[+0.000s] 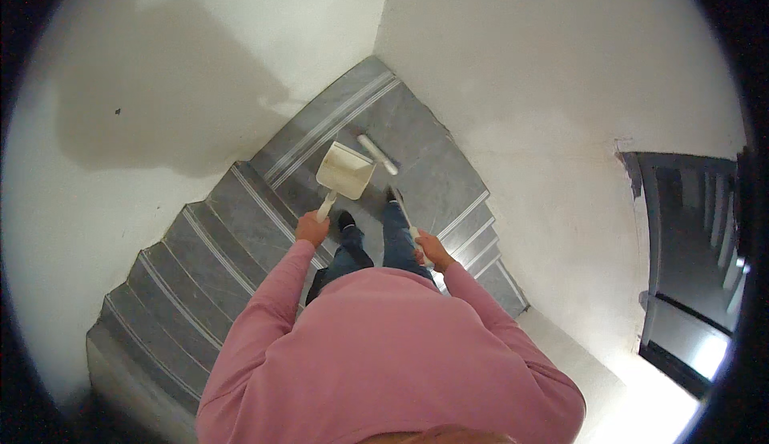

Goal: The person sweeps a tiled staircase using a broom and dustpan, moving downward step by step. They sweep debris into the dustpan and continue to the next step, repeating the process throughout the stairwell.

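My left hand (312, 229) is closed around the handle of a cream-coloured dustpan (345, 171). The pan points away from me, just above or on the grey stair landing (420, 138); I cannot tell whether it touches. In my right hand (431, 249) is the light grip of a long-handled broom (378, 154). Its thin shaft runs forward past my right foot to a pale, slightly blurred head. The broom head lies to the right of the pan, apart from it. My dark shoes stand on the landing between the two tools.
Grey steps (204, 246) with pale nosing strips lie to my left. More steps (474, 240) lie to my right, and one strip-edged step (330, 126) is ahead. White walls (541, 83) meet at the far corner. A dark-framed window (691, 252) is at the right.
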Motion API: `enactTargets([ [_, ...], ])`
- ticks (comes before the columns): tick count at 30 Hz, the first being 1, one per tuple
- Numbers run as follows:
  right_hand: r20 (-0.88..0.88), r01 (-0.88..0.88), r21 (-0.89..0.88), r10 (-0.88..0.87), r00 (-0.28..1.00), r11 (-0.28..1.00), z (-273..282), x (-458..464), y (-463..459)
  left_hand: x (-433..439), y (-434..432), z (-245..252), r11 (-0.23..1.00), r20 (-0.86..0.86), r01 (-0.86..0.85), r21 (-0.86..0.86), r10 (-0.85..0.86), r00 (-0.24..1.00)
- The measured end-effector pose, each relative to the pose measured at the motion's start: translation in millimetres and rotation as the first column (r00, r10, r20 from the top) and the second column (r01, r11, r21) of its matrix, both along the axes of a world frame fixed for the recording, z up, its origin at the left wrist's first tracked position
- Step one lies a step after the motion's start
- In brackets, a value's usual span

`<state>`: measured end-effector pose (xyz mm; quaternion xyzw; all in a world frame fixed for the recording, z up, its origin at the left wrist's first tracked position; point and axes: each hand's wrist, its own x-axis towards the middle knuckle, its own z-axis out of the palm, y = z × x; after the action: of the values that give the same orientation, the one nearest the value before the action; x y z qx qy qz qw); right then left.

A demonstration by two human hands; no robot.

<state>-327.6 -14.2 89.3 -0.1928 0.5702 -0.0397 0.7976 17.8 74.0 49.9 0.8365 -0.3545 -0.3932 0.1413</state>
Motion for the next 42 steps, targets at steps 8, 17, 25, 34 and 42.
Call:
enactTargets([
  [8,-0.114,0.218,0.025,-0.213,0.970,0.976,72,-32,52,1,10,-4,0.982,-0.004,0.084,-0.171,-0.086,0.996],
  [17,-0.255,0.604,-0.065,-0.599,0.759,0.794,37,-133,63,-12,15,7,0.977,0.014,0.140,-0.159,-0.140,0.990],
  [25,-0.016,0.711,-0.041,-0.712,0.702,0.702,-128,-211,43,-32,-6,15,0.941,-0.018,0.337,-0.009,-0.337,0.941],
  [34,-0.160,0.258,-0.076,-0.267,0.950,0.963,-18,-48,60,-38,0,13,0.950,-0.029,0.307,0.047,-0.306,0.951],
  [42,-0.027,0.132,0.071,-0.130,0.991,0.989,36,-89,57,-33,-1,7,0.944,0.023,0.330,-0.024,-0.330,0.944],
])
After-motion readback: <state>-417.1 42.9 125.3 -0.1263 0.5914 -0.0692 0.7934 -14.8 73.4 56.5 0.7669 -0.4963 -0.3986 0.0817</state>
